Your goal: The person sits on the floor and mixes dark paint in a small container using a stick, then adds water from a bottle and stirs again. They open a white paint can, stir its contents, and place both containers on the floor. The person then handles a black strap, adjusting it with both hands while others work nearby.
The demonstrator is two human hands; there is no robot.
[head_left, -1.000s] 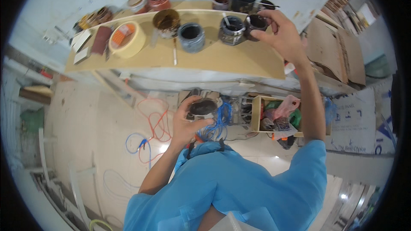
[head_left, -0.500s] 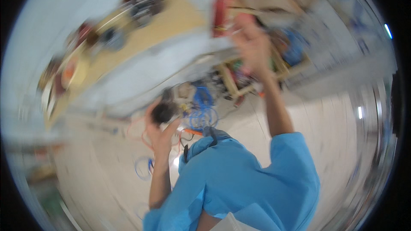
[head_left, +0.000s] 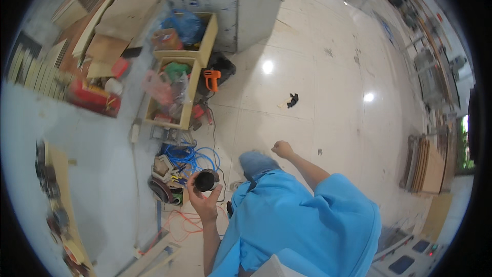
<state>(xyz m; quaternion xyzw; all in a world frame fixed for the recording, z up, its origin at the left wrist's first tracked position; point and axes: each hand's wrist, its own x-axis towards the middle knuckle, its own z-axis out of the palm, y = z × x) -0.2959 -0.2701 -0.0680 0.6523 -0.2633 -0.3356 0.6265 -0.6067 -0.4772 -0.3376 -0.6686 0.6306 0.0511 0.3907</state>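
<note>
In my left hand (head_left: pixel 205 206) is a short black cylinder (head_left: pixel 206 179), its dark round end turned up. Thumb and fingers close around its sides; its exact kind does not show. My right hand (head_left: pixel 282 149) hangs in front of my body over the pale floor, fingers curled closed. Whatever it may hold is hidden. Just beyond the left hand lie a coil of blue hose (head_left: pixel 190 157) and a heap of small tools and parts (head_left: pixel 165 168) along the wall.
Wooden boxes (head_left: pixel 190 92) with plastic bags stand by the wall, an orange heat gun (head_left: pixel 211 79) beside them. A black scrap (head_left: pixel 292 100) lies on the tiled floor (head_left: pixel 328 72). A shelf (head_left: pixel 59 166) runs at left; boards (head_left: pixel 425 164) lean at right.
My view has swung to the right, away from the shelf. My right hand has come down from near the wooden boxes to beside my body. The black cylinder stays in my left hand.
</note>
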